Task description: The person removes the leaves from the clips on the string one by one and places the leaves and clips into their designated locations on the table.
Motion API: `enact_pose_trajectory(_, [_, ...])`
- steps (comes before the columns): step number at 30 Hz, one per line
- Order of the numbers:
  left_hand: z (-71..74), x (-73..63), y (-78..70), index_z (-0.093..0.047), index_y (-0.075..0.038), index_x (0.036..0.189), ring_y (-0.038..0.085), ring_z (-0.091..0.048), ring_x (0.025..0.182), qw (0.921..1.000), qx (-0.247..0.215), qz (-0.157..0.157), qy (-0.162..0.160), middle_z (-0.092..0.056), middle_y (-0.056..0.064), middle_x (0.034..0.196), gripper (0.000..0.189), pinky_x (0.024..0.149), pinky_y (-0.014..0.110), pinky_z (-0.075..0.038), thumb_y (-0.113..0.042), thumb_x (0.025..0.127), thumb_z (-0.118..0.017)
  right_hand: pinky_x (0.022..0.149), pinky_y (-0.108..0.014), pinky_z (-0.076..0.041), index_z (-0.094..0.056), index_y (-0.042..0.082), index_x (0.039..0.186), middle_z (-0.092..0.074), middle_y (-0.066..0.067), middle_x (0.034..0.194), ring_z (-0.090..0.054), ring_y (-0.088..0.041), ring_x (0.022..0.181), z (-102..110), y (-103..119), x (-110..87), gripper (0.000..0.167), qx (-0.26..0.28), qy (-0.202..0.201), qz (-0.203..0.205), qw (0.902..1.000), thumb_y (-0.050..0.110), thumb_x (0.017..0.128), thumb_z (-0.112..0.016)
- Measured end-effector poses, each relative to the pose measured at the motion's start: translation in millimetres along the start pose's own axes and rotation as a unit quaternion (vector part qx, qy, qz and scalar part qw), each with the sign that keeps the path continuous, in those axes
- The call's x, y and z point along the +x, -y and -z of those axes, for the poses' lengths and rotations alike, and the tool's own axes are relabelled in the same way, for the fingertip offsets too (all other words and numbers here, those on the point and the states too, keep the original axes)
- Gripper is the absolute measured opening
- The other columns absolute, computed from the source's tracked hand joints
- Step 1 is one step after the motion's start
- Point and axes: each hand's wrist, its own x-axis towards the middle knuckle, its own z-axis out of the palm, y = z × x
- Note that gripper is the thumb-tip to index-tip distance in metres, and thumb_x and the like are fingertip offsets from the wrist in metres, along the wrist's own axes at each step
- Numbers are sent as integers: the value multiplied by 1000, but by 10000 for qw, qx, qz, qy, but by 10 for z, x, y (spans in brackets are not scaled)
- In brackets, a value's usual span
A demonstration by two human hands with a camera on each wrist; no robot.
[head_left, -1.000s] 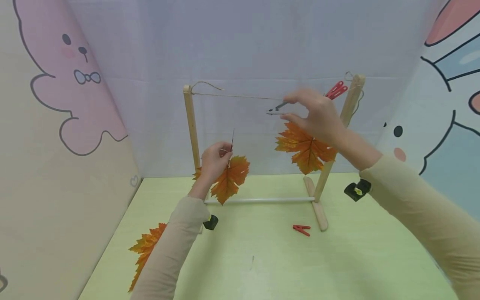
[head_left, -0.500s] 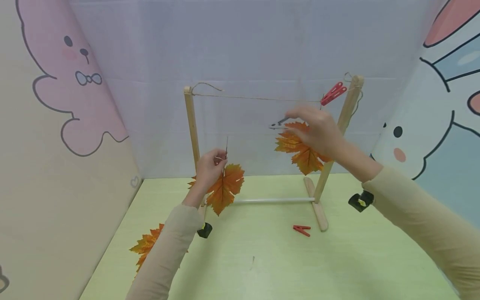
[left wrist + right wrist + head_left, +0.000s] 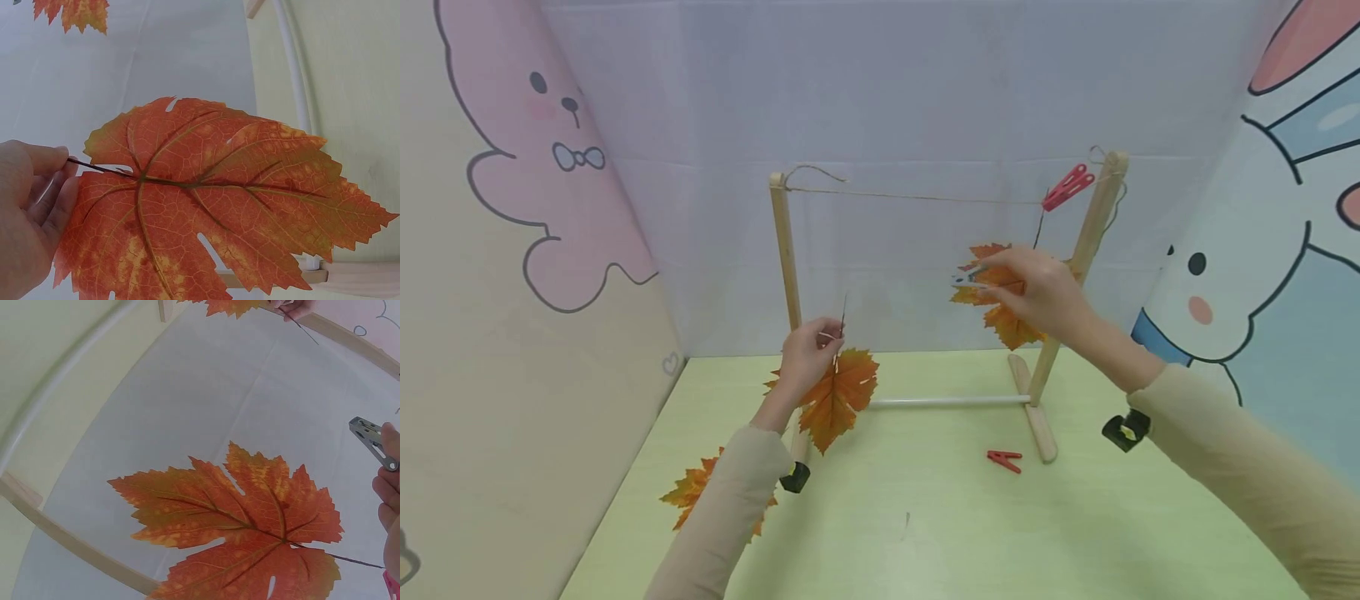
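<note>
Hanging below the left hand pinching its stem, orange leaf; right hand pinching grey clip.

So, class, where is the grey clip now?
In the head view, the grey clip is right of centre, pinched in the right hand, seen against the leaf hanging from the string.

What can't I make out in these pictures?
- Head view: middle of tabletop leaf, hidden by left sleeve.
- Head view: thin tabletop mark, too small to identify.
- Head view: lower part of left post, behind left hand and held leaf.
- Right wrist view: gripped end of gray clip, partly covered by right hand.
</note>
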Motion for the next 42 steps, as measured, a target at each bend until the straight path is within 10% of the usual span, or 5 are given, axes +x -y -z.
enact_pose_trajectory(42, [-3, -485, 567, -65, 0, 101, 26, -64, 79, 9907, -434, 1013, 796, -64, 11, 88, 19, 66, 32, -53, -1, 82, -64, 65, -37, -51, -66, -1, 94, -67, -10, 88, -63, -22, 80, -439, -9, -1079, 36, 394, 280, -1085, 9929, 6, 62, -80])
